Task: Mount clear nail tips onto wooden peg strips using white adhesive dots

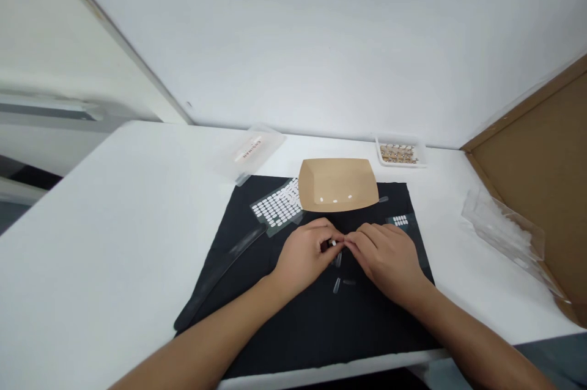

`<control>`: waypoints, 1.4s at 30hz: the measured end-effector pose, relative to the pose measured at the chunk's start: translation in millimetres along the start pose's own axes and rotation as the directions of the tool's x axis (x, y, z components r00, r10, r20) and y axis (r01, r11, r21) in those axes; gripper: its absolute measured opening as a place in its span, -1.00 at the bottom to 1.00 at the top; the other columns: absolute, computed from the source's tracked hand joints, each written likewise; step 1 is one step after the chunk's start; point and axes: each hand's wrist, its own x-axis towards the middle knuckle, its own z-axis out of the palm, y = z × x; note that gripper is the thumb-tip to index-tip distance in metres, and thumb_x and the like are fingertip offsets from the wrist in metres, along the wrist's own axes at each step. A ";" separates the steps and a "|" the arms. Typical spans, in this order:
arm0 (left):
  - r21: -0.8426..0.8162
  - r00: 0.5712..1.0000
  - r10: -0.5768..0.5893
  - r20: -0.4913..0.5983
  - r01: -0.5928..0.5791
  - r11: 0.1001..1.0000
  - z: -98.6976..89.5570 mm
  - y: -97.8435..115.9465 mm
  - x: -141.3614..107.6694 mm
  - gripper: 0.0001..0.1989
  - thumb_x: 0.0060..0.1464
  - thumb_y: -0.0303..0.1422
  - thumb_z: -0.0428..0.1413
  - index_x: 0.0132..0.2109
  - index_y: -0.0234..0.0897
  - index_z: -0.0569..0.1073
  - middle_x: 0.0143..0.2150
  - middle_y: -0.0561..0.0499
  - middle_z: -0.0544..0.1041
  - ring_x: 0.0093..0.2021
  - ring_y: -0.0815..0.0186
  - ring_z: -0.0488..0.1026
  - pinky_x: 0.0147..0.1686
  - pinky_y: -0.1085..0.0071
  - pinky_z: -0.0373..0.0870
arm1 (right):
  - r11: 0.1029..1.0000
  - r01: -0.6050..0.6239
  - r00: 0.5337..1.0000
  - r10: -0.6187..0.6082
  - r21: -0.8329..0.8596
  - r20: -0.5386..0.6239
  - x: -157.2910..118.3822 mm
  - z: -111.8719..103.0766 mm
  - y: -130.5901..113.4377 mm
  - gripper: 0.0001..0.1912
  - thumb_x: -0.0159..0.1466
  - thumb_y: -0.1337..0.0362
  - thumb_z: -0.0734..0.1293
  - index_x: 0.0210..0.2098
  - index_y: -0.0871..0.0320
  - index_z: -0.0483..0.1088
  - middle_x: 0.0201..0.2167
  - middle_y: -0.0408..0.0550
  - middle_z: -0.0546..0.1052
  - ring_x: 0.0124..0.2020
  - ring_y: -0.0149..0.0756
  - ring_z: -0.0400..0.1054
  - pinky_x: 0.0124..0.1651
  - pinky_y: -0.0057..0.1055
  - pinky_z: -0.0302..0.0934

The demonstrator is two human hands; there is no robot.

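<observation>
My left hand (308, 249) and my right hand (387, 258) meet over a black cloth (279, 323), thumbs and fingertips pinched together. What the fingertips hold is too small and covered to tell. A small white oval piece (334, 243) shows within the curl of my left fingers. Below the hands, several clear nail tips lie on the cloth, one clear nail tip (337, 285) plainly visible. Just beyond my hands stands a brown paper tray (339, 173) with three small white ovals inside. A sheet of white oval stickers (275, 206) lies partly beside the tray's left end.
A smaller sticker sheet (400, 220) lies right of my right hand. A long black curved strip (220, 274) crosses the cloth's left side. Behind are a printed translucent pouch (259, 148) and a white box (400, 153) of small pieces. Clear plastic bags (504, 228) lie right, by a cardboard panel (541, 151).
</observation>
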 end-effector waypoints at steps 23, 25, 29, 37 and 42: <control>-0.003 1.000 -0.017 0.008 0.018 1.000 -0.6 1.1 0.8 -0.80 0.21 -0.55 0.22 -0.18 -0.18 0.71 -0.23 0.00 0.63 -0.28 0.31 0.56 -0.29 0.44 0.42 | 0.999 0.032 0.999 -0.031 0.039 -0.032 -5.1 5.1 4.1 -0.77 0.53 0.30 0.34 -0.29 0.11 0.51 -0.43 -0.16 0.54 -0.37 -0.35 0.39 -0.28 -0.28 0.02; 0.001 1.000 -0.022 0.006 0.022 1.000 -0.1 0.2 0.5 -0.80 0.21 -0.54 0.23 -0.17 -0.18 0.71 -0.22 0.00 0.63 -0.29 0.32 0.56 -0.30 0.45 0.43 | 0.998 0.045 0.999 -0.044 0.051 -0.024 -6.0 5.1 4.5 -0.76 0.53 0.31 0.34 -0.30 0.11 0.51 -0.42 -0.16 0.54 -0.37 -0.36 0.40 -0.28 -0.28 0.03; 0.013 0.999 -0.035 0.012 0.035 0.999 0.4 -0.6 0.3 -0.83 0.22 -0.52 0.22 -0.18 -0.20 0.70 -0.23 0.00 0.62 -0.35 0.35 0.53 -0.34 0.46 0.41 | 0.994 0.065 0.998 -0.064 0.091 -0.016 -8.1 4.4 5.2 -0.79 0.52 0.32 0.34 -0.27 0.11 0.52 -0.38 -0.15 0.58 -0.33 -0.35 0.43 -0.25 -0.28 0.09; 0.017 1.000 -0.021 -0.010 0.021 1.000 0.7 0.3 -0.3 -0.87 0.25 -0.47 0.22 -0.18 -0.21 0.68 -0.23 0.00 0.60 -0.38 0.39 0.49 -0.38 0.49 0.38 | 0.973 -0.096 0.994 0.106 0.212 -0.040 -11.4 4.8 11.6 -0.88 0.48 0.18 0.41 -0.10 0.08 0.55 -0.25 -0.11 0.58 -0.25 -0.31 0.45 -0.19 -0.31 0.21; 0.013 1.000 -0.014 -0.021 0.014 1.000 0.4 0.5 -0.7 -0.89 0.25 -0.46 0.22 -0.19 -0.22 0.67 -0.23 0.00 0.60 -0.41 0.41 0.47 -0.42 0.51 0.35 | 0.953 -0.137 0.989 0.146 0.269 -0.011 -10.5 9.7 13.7 -0.86 0.47 0.16 0.42 -0.13 0.07 0.57 -0.23 -0.09 0.55 -0.25 -0.31 0.43 -0.20 -0.34 0.22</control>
